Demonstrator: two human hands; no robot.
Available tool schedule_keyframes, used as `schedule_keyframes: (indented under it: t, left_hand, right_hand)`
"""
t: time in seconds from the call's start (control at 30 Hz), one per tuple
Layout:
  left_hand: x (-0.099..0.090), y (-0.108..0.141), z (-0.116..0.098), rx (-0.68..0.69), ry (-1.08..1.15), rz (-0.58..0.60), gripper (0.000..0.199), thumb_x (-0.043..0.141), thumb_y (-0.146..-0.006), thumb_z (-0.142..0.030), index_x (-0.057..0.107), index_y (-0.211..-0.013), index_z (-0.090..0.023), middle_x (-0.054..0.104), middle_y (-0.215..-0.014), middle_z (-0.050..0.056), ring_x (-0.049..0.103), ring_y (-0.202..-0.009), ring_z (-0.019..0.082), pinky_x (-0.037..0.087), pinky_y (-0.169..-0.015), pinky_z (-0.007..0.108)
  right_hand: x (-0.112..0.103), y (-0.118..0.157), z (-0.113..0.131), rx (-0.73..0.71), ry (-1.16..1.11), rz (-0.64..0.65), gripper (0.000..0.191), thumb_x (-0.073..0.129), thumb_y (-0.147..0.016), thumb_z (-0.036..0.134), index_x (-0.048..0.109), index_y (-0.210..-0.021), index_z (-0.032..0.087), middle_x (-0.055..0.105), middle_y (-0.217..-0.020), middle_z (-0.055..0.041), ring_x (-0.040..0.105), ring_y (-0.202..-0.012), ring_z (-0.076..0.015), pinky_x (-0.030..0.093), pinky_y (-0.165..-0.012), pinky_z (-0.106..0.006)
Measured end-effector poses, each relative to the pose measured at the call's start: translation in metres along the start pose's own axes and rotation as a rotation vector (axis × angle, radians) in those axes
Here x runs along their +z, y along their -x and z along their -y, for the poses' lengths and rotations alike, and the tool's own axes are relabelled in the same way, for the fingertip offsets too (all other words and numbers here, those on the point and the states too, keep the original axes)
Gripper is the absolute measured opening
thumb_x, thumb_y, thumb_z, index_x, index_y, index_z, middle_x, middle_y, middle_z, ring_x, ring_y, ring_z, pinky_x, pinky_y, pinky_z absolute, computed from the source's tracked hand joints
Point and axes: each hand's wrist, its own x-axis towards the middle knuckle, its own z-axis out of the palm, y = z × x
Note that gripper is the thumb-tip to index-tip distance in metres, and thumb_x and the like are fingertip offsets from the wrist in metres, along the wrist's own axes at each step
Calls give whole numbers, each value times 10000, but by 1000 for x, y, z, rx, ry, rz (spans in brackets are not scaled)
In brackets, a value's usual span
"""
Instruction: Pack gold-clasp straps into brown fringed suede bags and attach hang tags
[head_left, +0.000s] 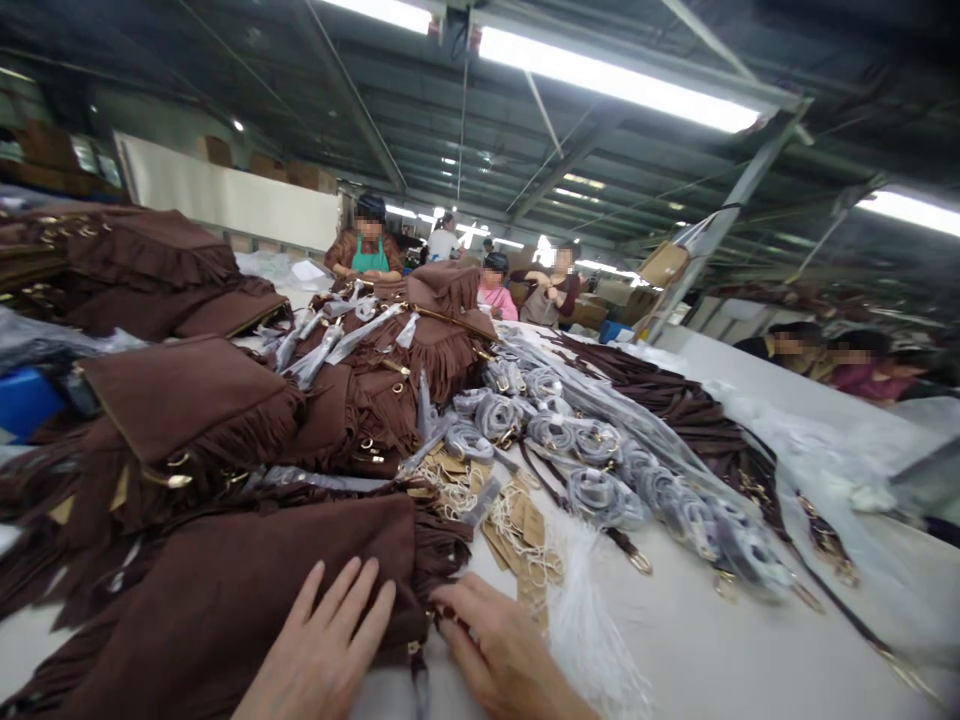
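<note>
A brown fringed bag (300, 540) lies flat in front of me at the near edge of the table. My left hand (322, 640) rests on it, palm down with the fingers stretched out. At the bag's right end, my right hand (495, 640) has its fingers curled together at the corner, beside small metal hardware (416, 648). What sits between those fingertips is too small to make out. Just beyond my right hand are brown paper tags (517, 530) with white strings, and a bundle of clear plastic strands (592, 620) lies to its right.
More brown fringed bags (187, 390) are heaped at left and centre. Coiled straps in plastic wrap (592, 490) run along the middle of the table (720, 660). Loose dark straps (660, 400) with metal clasps lie at right. Several people, one in a green apron (370, 256), are beyond the heap.
</note>
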Motion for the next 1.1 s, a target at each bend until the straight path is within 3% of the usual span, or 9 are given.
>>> schedule_keyframes:
  t: [0.07,0.17,0.3,0.37,0.47,0.57,0.7,0.9,1.1]
  left_hand:
    - [1,-8,-6,127,35,5,708,464,-749,-34,479,-1416,-272,540,-1438,97,497,-1314,294,341,-1133,511]
    - [10,-29,-16,228,146,12,536,511,-780,-66,613,-1254,-294,660,-1270,51,563,-1204,254,326,-1152,458]
    - [36,-55,-25,140,288,36,68,634,-766,-205,692,-786,-235,687,-908,45,611,-976,247,254,-1173,539]
    - [47,-61,-27,116,302,55,24,657,-746,-242,672,-746,-224,674,-873,44,609,-952,250,221,-1176,567]
    - [49,-60,-26,152,310,60,144,632,-746,-219,689,-877,-234,711,-990,53,603,-1055,266,227,-1181,543]
    - [37,-52,-28,154,274,-34,311,525,-794,-106,674,-1027,-248,687,-1222,62,545,-1226,257,222,-1193,502]
    - [27,-46,-33,128,221,-135,372,422,-812,-6,658,-983,-236,642,-1325,46,476,-1333,227,141,-1218,488]
    - [46,-50,-30,126,276,-168,188,513,-886,-118,641,-941,-245,669,-1291,28,536,-1288,220,50,-1237,443]
    - [42,-50,-26,121,366,-72,199,503,-850,-100,637,-875,-246,639,-1338,13,506,-1320,214,25,-1233,404]
  right_hand:
    - [-10,1,-5,17,53,-30,233,488,-899,141,680,-1012,209,700,-952,-55,662,-901,-197,483,-789,-265]
    - [-41,5,-28,168,230,-77,212,474,-945,183,682,-971,216,721,-920,-35,668,-874,-191,459,-776,-264]
    - [-91,6,-68,353,390,-129,265,424,-959,175,688,-961,193,741,-956,-67,681,-907,-218,448,-782,-296]
    - [-103,2,-84,378,411,-127,282,413,-958,178,694,-977,188,749,-971,-74,688,-914,-216,456,-792,-296]
    - [-103,-10,-99,376,446,-82,277,523,-915,205,663,-1153,177,719,-1151,-99,657,-1058,-222,446,-899,-304]
    - [-93,-25,-105,368,495,-21,466,678,-813,224,604,-1268,159,687,-1214,-129,620,-1129,-257,427,-941,-330]
    - [-92,-40,-107,411,578,22,424,751,-738,257,662,-1148,191,711,-1089,-126,635,-1039,-293,428,-879,-373]
    - [-101,-43,-114,372,561,52,124,676,-758,156,721,-850,225,716,-1043,-63,601,-1086,-267,318,-1003,-402]
    - [-116,-39,-143,401,392,12,80,666,-737,225,724,-772,181,732,-864,-59,647,-866,-246,418,-736,-295]
